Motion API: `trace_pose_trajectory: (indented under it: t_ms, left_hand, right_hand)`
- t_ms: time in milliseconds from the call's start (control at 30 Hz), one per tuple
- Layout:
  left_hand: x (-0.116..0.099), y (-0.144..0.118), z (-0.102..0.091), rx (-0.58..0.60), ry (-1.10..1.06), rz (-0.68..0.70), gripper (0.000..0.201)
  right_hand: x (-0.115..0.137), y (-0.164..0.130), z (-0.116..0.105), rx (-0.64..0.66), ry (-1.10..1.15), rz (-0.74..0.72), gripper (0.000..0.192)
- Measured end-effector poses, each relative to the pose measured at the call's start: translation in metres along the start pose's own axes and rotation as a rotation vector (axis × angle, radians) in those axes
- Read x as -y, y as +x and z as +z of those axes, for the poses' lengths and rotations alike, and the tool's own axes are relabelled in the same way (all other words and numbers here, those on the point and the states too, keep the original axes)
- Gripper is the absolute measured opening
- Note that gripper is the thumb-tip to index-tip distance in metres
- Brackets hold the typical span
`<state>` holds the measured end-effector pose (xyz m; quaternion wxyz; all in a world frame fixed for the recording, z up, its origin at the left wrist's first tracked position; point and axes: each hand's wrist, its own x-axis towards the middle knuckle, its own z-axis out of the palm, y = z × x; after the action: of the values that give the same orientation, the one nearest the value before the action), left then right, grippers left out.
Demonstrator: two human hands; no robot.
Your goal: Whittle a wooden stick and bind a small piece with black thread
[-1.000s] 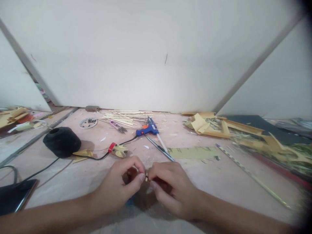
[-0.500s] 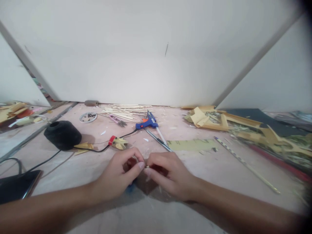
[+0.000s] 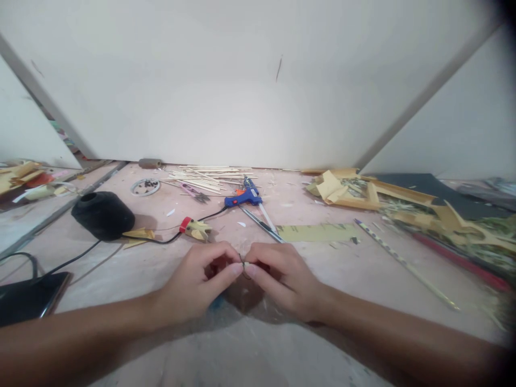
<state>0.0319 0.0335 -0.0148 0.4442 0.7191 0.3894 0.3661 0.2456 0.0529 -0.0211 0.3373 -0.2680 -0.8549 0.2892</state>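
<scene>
My left hand [image 3: 205,277] and my right hand [image 3: 284,277] meet at the fingertips, low over the near middle of the work surface. Each is closed in a pinch of thumb and forefinger. A thin dark thread [image 3: 241,258] shows between the fingertips and curls just below them. With it is a tiny pale piece, mostly covered by my fingers; its kind cannot be made out. Beyond my hands lie a utility knife [image 3: 266,228] and a blue hot glue gun [image 3: 244,198].
At left stand a black thread cone [image 3: 102,216] and a phone [image 3: 34,298]. A red-ended clothespin-like piece [image 3: 195,228] lies by the cable. Thin sticks [image 3: 201,177], pliers [image 3: 195,192] and a lid of bits [image 3: 145,187] lie behind; sandpaper [image 3: 318,233], a pencil [image 3: 403,260] and scraps at right.
My fingertips have come closer together, and the dark thread now shows between them. The whole view has shifted slightly; the tools on the surface lie as before.
</scene>
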Motion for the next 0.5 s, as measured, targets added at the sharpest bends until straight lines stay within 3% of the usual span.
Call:
trace_pose_trajectory:
  t_ms: [100,233,367,433,500]
  left_hand:
    - [0.0,0.001,0.001,-0.023,0.042,0.029,0.021]
    - [0.002,-0.001,0.002,-0.035,0.112,0.074,0.023]
    - [0.003,-0.004,0.001,0.009,0.155,0.124,0.025]
    - [0.003,-0.005,0.001,0.03,0.175,0.156,0.023]
    - [0.003,-0.005,0.001,0.05,0.193,0.187,0.02]
  right_hand:
    - [0.003,-0.002,0.0,0.006,0.006,-0.016,0.02]
    - [0.013,0.017,-0.01,-0.121,0.004,0.089,0.033]
    - [0.015,0.086,-0.02,-0.064,-0.298,0.095,0.02]
    - [0.007,0.129,-0.015,0.041,-0.524,0.091,0.018]
    - [-0.007,0.168,-0.002,0.093,-0.587,0.093,0.017]
